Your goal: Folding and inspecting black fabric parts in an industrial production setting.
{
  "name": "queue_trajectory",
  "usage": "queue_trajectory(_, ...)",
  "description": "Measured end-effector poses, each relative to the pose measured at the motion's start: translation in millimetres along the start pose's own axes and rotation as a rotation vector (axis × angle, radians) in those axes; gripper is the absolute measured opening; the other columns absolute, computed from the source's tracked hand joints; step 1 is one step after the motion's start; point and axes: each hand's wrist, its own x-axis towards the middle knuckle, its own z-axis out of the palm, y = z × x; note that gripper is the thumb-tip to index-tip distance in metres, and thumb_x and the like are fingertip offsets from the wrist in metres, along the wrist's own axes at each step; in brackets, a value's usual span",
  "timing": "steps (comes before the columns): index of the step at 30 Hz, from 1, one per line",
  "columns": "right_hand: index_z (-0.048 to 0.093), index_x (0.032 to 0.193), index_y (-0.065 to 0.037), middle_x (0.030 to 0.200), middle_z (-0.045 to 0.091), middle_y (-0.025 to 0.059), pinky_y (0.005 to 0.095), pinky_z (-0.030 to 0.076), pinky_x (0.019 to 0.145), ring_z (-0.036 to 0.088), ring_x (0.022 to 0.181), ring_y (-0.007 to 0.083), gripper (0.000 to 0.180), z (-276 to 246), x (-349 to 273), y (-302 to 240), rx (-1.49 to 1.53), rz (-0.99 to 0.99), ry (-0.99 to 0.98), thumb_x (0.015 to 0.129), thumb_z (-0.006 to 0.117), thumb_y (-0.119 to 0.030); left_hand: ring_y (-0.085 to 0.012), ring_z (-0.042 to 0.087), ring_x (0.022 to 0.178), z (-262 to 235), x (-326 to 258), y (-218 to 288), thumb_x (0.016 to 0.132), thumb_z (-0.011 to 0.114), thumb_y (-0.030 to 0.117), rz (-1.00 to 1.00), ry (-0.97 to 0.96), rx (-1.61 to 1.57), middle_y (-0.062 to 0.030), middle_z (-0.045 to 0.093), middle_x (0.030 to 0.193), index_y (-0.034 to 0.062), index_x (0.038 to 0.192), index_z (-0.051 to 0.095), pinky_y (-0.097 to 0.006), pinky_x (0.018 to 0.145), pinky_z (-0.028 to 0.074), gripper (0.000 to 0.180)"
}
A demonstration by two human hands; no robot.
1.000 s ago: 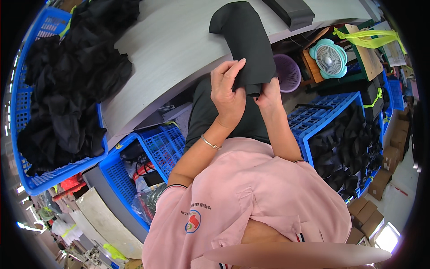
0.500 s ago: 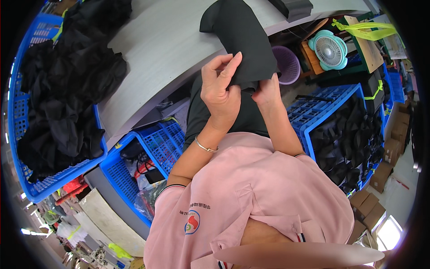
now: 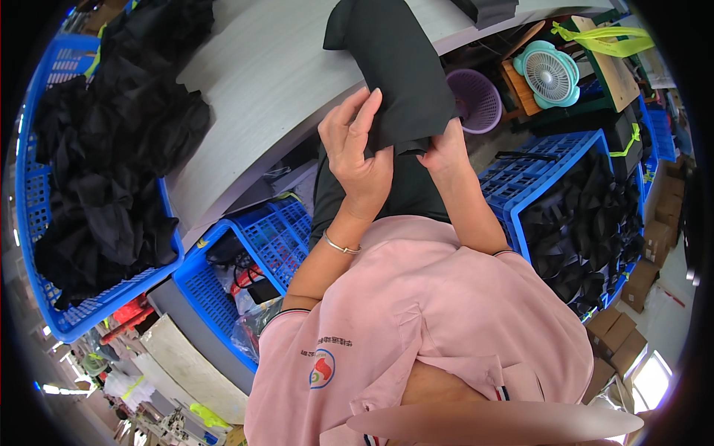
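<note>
2 hands [image 3: 401, 152] have slid farther up the black garment [image 3: 394, 59].

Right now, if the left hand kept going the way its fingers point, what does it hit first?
Left hand already pinches the black fabric piece; fingers point up-image along it. Beyond, likely the grey tabletop, though depth is unclear.

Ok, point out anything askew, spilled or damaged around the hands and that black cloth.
Nothing stands out. Both hands, left hand and right hand, grip the black cloth over the grey table; black garments fill the blue crate untidily, none spilled.
</note>
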Motion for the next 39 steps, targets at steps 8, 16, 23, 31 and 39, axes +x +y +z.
queue_trajectory(8,0.055,0.130,0.001,0.123,0.063,0.0137,0.0366,0.057,0.090,0.065,0.109,0.0248,0.038,-10.7,3.0,0.7,0.027,0.019,0.011,0.098,0.055,-0.020,-0.0200,0.061,0.092,-3.1,1.2,-5.5,0.066,0.061,-0.019,0.050,-0.043,-0.008,-0.0048,0.069,0.101,0.0094,0.109,0.077,-0.028,0.078,0.051,0.054)
queue_trajectory(16,0.055,0.127,-0.001,0.120,0.063,0.0105,0.0346,0.056,0.088,0.065,0.105,0.0209,0.039,-20.1,3.0,13.6,-0.123,-0.185,-0.127,0.097,0.057,-0.026,-0.0178,0.058,0.089,-2.9,8.7,5.4,0.067,0.064,-0.017,0.189,-0.079,-0.006,-0.0052,0.068,0.106,0.0117,0.105,0.079,-0.027,0.076,0.051,0.050)
queue_trajectory(23,0.053,0.130,-0.001,0.121,0.063,0.0112,0.0344,0.056,0.088,0.064,0.107,0.0216,0.045,-27.8,8.8,9.4,-0.188,-0.234,-0.158,0.095,0.058,-0.029,-0.0184,0.059,0.099,-8.4,8.4,11.1,0.064,0.063,-0.017,0.031,-0.275,-0.074,-0.0053,0.063,0.120,0.0142,0.109,0.078,-0.028,0.082,0.052,0.057)
queue_trajectory(31,0.053,0.131,-0.001,0.122,0.063,0.0124,0.0357,0.057,0.087,0.066,0.105,0.0229,0.047,-36.6,14.9,2.5,-0.106,-0.179,-0.191,0.093,0.060,-0.027,-0.0168,0.061,0.097,-7.1,3.0,14.5,0.064,0.062,-0.016,0.010,-0.201,0.029,-0.0061,0.062,0.118,0.0128,0.110,0.077,-0.028,0.083,0.052,0.056)
queue_trajectory(39,0.054,0.130,0.000,0.120,0.064,0.0134,0.0359,0.058,0.085,0.067,0.103,0.0234,0.046,-29.0,8.7,5.5,-0.150,-0.186,-0.046,0.093,0.061,-0.026,-0.0166,0.057,0.080,-5.7,-1.5,3.3,0.061,0.062,-0.019,0.071,-0.168,-0.065,-0.0043,0.064,0.102,0.0139,0.109,0.077,-0.027,0.066,0.050,0.060)
